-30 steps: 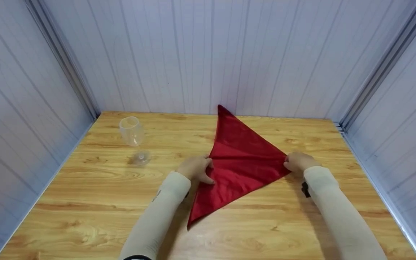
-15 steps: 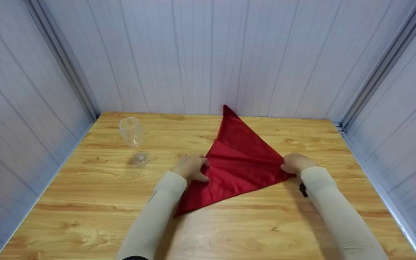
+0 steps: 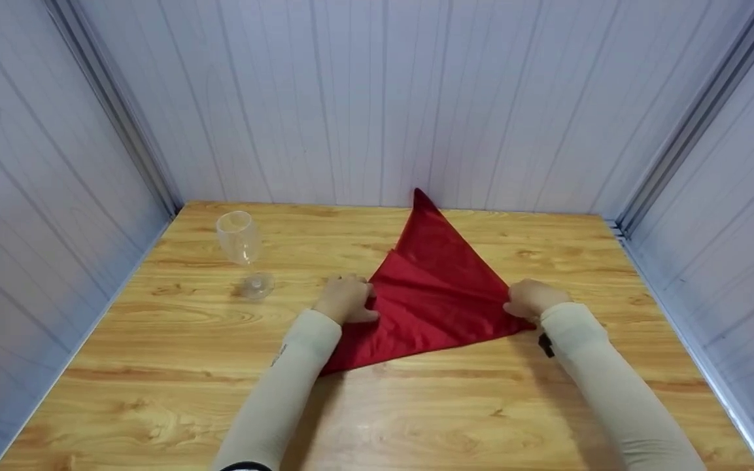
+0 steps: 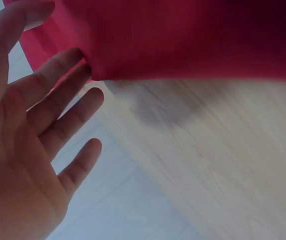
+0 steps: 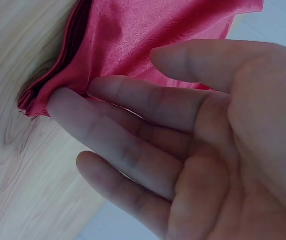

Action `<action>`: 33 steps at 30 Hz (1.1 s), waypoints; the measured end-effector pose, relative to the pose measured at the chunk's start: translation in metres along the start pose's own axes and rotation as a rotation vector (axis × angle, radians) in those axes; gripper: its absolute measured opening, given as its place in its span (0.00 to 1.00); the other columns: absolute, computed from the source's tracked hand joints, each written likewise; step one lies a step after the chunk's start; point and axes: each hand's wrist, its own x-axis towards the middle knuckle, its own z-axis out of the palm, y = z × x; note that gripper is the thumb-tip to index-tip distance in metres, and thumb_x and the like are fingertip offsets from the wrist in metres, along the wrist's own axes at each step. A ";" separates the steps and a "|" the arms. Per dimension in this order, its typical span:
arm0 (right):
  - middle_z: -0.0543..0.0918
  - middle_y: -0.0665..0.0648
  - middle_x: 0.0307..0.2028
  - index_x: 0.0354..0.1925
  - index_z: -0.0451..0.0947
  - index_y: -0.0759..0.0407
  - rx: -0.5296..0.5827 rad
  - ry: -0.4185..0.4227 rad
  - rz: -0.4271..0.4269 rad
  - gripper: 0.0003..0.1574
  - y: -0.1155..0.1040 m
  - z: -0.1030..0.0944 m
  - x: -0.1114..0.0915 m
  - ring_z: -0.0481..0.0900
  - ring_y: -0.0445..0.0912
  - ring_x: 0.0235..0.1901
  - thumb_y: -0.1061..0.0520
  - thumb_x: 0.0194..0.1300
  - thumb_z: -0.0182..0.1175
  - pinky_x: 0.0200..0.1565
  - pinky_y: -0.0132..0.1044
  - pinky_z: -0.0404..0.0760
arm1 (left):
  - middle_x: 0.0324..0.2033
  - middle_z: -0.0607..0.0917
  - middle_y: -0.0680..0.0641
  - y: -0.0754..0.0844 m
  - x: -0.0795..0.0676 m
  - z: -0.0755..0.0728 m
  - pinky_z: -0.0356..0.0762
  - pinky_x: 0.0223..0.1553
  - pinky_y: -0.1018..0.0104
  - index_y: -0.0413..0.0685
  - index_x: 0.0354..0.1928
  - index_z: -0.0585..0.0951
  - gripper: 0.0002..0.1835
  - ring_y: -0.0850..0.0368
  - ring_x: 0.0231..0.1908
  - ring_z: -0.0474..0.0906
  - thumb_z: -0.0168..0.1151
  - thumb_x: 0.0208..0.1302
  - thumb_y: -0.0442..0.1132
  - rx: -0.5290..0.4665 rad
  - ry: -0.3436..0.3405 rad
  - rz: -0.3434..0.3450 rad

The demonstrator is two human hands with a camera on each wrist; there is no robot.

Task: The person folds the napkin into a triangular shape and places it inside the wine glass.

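Observation:
A shiny red cloth (image 3: 432, 294), creased and roughly three-cornered, lies on the table between both hands, with one point reaching the back wall. My left hand (image 3: 345, 299) is at its left edge; in the left wrist view the fingers (image 4: 65, 130) are nearly straight, and fingertips touch the red fabric (image 4: 148, 40). At the cloth's right corner is my right hand (image 3: 535, 298). In the right wrist view its thumb (image 5: 193, 57) stands apart from the slightly bent fingers (image 5: 123, 145), whose tips touch the gathered, layered corner (image 5: 58, 82).
A clear wine glass (image 3: 240, 245) stands upright on the wood-grain table (image 3: 174, 366), left of the cloth. Pale panel walls (image 3: 298, 104) border the table at the back and both sides.
The cloth has turned: its near-left corner moved away from the front, and its far tip shifted right. My right hand moved slightly left. My left hand moved a little left and back.

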 end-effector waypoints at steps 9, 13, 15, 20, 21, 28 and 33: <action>0.79 0.59 0.32 0.30 0.76 0.61 -0.064 0.127 -0.041 0.14 0.004 -0.001 0.008 0.72 0.50 0.30 0.56 0.71 0.52 0.35 0.47 0.73 | 0.55 0.81 0.42 0.015 -0.011 0.001 0.73 0.57 0.47 0.43 0.62 0.78 0.29 0.43 0.56 0.76 0.62 0.68 0.56 0.027 -0.053 0.013; 0.81 0.61 0.36 0.34 0.79 0.63 -0.057 0.314 -0.144 0.11 0.013 0.005 0.020 0.78 0.54 0.34 0.59 0.69 0.53 0.38 0.52 0.78 | 0.49 0.80 0.40 0.018 -0.014 0.004 0.76 0.54 0.53 0.41 0.57 0.80 0.22 0.45 0.51 0.78 0.67 0.66 0.46 -0.110 0.025 0.124; 0.82 0.64 0.42 0.42 0.80 0.65 -0.011 0.374 -0.201 0.12 0.016 0.009 0.027 0.80 0.58 0.41 0.60 0.69 0.53 0.43 0.55 0.79 | 0.47 0.80 0.41 0.023 -0.015 0.006 0.77 0.52 0.55 0.42 0.54 0.80 0.19 0.46 0.48 0.77 0.68 0.64 0.43 -0.173 0.055 0.186; 0.76 0.71 0.58 0.62 0.74 0.70 0.121 0.389 -0.332 0.22 0.022 0.019 0.042 0.71 0.66 0.61 0.64 0.72 0.52 0.61 0.60 0.68 | 0.49 0.79 0.44 0.042 -0.020 0.005 0.76 0.51 0.57 0.47 0.55 0.81 0.19 0.48 0.50 0.76 0.68 0.63 0.44 -0.196 0.041 0.279; 0.75 0.72 0.60 0.64 0.72 0.71 0.136 0.381 -0.347 0.24 0.023 0.021 0.045 0.68 0.67 0.63 0.64 0.72 0.51 0.63 0.60 0.66 | 0.49 0.79 0.44 0.046 -0.021 0.005 0.77 0.51 0.57 0.48 0.55 0.81 0.19 0.48 0.49 0.77 0.68 0.63 0.45 -0.175 0.030 0.291; 0.67 0.74 0.68 0.70 0.66 0.68 0.213 0.333 -0.338 0.28 0.032 0.033 0.056 0.60 0.68 0.68 0.65 0.74 0.47 0.67 0.61 0.59 | 0.54 0.78 0.48 0.065 -0.028 0.006 0.77 0.49 0.55 0.54 0.57 0.81 0.23 0.50 0.51 0.76 0.65 0.66 0.57 -0.075 -0.008 0.316; 0.64 0.73 0.70 0.70 0.66 0.68 0.232 0.299 -0.315 0.28 0.035 0.031 0.056 0.58 0.69 0.70 0.64 0.75 0.46 0.67 0.62 0.57 | 0.52 0.78 0.48 0.067 -0.028 0.006 0.78 0.48 0.58 0.54 0.57 0.80 0.24 0.51 0.51 0.76 0.67 0.64 0.58 -0.097 -0.021 0.318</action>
